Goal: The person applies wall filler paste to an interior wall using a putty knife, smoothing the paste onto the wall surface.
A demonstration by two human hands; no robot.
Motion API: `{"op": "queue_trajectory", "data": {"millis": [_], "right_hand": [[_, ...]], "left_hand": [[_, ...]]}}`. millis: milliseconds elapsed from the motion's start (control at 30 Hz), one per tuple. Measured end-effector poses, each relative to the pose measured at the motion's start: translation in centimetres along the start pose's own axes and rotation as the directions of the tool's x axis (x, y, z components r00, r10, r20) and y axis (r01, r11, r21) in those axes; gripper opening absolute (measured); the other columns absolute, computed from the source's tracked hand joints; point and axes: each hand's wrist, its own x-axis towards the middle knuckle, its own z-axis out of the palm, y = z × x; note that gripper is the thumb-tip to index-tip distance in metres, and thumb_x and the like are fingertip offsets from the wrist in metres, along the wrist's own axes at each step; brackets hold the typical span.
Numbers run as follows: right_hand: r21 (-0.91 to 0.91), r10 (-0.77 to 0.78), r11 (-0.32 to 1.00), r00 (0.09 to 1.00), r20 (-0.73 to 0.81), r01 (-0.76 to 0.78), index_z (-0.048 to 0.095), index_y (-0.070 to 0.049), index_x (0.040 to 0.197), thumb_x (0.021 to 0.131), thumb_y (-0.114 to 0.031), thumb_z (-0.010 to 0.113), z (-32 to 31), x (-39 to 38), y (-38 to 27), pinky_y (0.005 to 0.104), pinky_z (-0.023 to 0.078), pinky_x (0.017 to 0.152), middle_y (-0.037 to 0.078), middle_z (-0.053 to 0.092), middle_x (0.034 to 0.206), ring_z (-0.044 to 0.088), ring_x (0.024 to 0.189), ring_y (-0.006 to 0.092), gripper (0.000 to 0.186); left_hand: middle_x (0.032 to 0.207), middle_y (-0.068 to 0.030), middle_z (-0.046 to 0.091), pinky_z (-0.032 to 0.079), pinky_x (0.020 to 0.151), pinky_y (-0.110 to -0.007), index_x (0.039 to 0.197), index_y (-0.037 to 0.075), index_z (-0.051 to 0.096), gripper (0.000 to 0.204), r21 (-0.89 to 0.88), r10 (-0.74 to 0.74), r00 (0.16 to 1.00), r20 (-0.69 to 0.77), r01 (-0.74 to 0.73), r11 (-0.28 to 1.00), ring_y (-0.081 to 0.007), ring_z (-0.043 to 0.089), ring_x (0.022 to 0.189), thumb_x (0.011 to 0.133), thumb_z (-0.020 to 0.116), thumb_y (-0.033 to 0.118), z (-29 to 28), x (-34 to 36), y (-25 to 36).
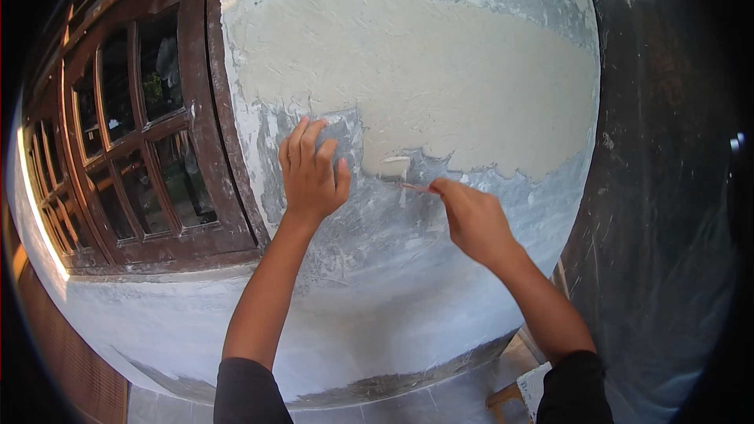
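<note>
In front of me is a wall [338, 255] with a broad patch of cream-coloured putty [440, 71] spread over its grey upper part. The patch has a ragged lower edge. My left hand [314, 173] is raised against the bare grey area left of that edge, fingers apart and holding nothing; whether the fingertips touch the wall I cannot tell. My right hand [475, 216] is closed around a thin, reddish-edged scraper [416, 187], most of it hidden by the fingers. Its visible end points left at the wall, just below a small raised smear of pale putty [398, 163].
A dark brown wooden window [149, 141] with glass panes borders the wall on the left. Dark plastic sheeting [660, 212] hangs at the right. Low at the right, a wooden stool-like piece [506, 396] stands on the grey tiled floor [408, 408].
</note>
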Motion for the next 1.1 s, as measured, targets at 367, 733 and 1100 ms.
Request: {"op": "queue_trajectory", "data": {"millis": [367, 733, 1100], "right_hand": [[0.339, 0.018, 0.941, 1.000, -0.001, -0.017, 0.063, 0.003, 0.107, 0.084, 0.007, 0.056, -0.7, 9.1, 3.3, 0.0400, 0.052, 0.076, 0.022, 0.067, 0.096, 0.066, 0.086, 0.0375, 0.024], [0.431, 0.195, 0.898, 0.958, -0.213, -0.087, 0.063, 0.004, 0.104, 0.082, 0.005, 0.056, 1.2, 8.8, 4.1, 0.0382, 0.052, 0.076, 0.023, 0.067, 0.092, 0.067, 0.085, 0.0373, 0.023], [0.348, 0.113, 0.937, 0.961, -0.252, -0.019, 0.063, 0.005, 0.103, 0.082, 0.006, 0.055, 2.6, 9.1, 3.3, 0.0399, 0.052, 0.075, 0.023, 0.067, 0.091, 0.067, 0.084, 0.0384, 0.023]], "left_hand": [[0.131, -0.0221, 0.049, 0.029, 0.105, -0.056, 0.117, 0.008, 0.040, 0.040, 0.023, -0.016, 0.995, -0.103, 0.018, 1.000, -0.0439, 0.044, 0.129, 0.082, 0.058, 0.013, 2.0, 0.2, 1.5], [0.132, -0.0219, 0.049, 0.028, 0.105, -0.056, 0.117, 0.009, 0.040, 0.039, 0.045, -0.003, 0.996, -0.085, 0.007, 0.999, -0.0434, 0.042, 0.130, 0.083, 0.058, 0.015, 2.0, -0.1, 1.4], [0.132, -0.0220, 0.048, 0.028, 0.105, -0.056, 0.117, 0.009, 0.040, 0.038, 0.050, 0.002, 0.996, -0.084, 0.003, 0.999, -0.0437, 0.042, 0.130, 0.083, 0.058, 0.015, 2.0, -0.1, 1.3]]}}
